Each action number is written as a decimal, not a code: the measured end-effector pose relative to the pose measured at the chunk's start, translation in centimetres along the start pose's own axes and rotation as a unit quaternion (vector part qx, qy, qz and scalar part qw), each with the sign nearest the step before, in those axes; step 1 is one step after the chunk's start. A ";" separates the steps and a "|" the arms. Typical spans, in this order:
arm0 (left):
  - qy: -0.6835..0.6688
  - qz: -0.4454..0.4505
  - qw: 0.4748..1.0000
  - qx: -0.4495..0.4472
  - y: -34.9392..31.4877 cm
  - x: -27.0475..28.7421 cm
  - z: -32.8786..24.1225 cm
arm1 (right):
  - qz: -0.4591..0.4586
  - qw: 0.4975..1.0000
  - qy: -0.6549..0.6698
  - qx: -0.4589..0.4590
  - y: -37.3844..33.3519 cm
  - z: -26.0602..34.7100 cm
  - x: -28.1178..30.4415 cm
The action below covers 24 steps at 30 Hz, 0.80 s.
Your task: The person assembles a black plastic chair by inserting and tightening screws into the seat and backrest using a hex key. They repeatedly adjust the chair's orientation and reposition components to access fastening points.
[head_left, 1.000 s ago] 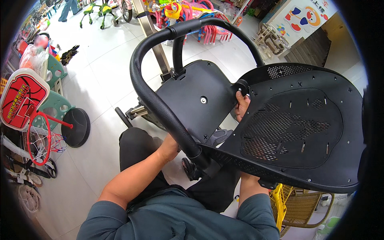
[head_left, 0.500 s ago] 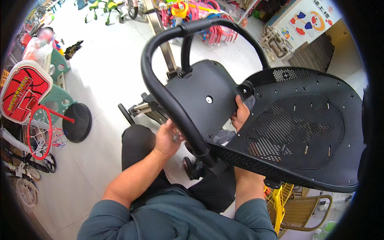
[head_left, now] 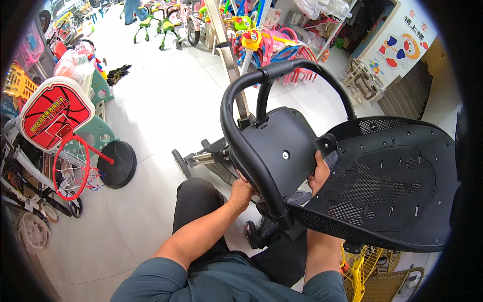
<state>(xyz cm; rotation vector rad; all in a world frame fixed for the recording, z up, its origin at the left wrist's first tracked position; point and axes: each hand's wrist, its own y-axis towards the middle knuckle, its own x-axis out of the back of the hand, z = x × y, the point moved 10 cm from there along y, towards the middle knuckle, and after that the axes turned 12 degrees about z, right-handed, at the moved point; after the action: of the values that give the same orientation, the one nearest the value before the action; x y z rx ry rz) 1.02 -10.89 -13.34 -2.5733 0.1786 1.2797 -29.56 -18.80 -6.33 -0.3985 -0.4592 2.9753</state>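
Note:
A black stroller seat is over my knees. Its flat seat panel (head_left: 279, 148) lies between my hands, and the perforated backrest (head_left: 392, 171) reclines to the right. A padded bumper bar (head_left: 232, 108) arches over the panel. My right hand (head_left: 319, 173) grips the panel's right edge beside the hinge, thumb on top and fingers underneath. My left hand (head_left: 241, 194) is closed at the panel's near left edge, below the bumper bar. Its fingertips are hidden there, so what they hold cannot be made out. Beneath the seat, a small wheel (head_left: 251, 234) of the frame shows between my legs.
A silver upright post (head_left: 231, 65) rises beyond the seat, with another wheel (head_left: 181, 163) out to the left. On the left stands a toy basketball hoop (head_left: 72, 166) with a round black base (head_left: 118, 163). A yellow wire basket (head_left: 363, 267) and wicker chair (head_left: 390, 284) are at the lower right.
The whole view has shifted, so the seat appears lower and farther right. My left hand, with a small metal piece at its fingers before, has reached in under the bumper bar. My right hand keeps its grip.

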 end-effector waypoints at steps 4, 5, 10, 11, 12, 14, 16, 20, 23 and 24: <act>0.055 0.009 0.998 -0.034 0.0 -0.3 -0.7 | -0.031 0.999 0.015 0.014 0.0 -0.4 0.5; 0.096 -0.010 0.995 -0.035 -0.1 0.1 -0.8 | -0.005 0.999 0.033 0.043 0.4 -0.1 0.0; 0.014 0.021 1.000 0.001 0.5 -0.2 0.1 | 0.000 1.000 0.017 0.012 0.1 -0.2 0.6; 0.028 0.028 0.999 -0.008 0.6 -0.2 -0.2 | 0.017 1.000 0.011 0.011 0.1 -0.1 0.2; 0.033 0.036 0.999 -0.018 0.8 -0.3 -0.4 | -0.005 1.000 -0.005 -0.002 -0.1 -0.2 0.4; 0.195 0.054 0.976 -0.083 0.9 -0.7 -1.9 | -0.006 1.000 0.008 0.018 -0.3 0.2 -0.1; 0.338 0.043 0.925 -0.166 0.6 -1.0 -3.5 | -0.022 0.999 0.012 0.026 -0.4 0.2 -0.3; 0.512 0.049 0.824 -0.236 0.6 -1.5 -4.0 | 0.036 0.996 0.062 0.052 -0.1 0.3 -1.4; 0.440 0.054 0.889 -0.116 1.7 0.4 -1.9 | -0.017 0.999 -0.004 0.031 -0.2 -0.2 0.3; 0.444 0.044 0.887 -0.114 1.6 0.5 -1.9 | -0.045 0.999 -0.008 0.022 -0.4 -0.5 1.0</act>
<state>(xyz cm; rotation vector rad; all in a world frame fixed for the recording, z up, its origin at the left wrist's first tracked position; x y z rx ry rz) 2.40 -12.99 -12.92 -3.1886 0.3261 0.0321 -30.39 -18.11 -6.88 -0.3394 -0.4017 2.8979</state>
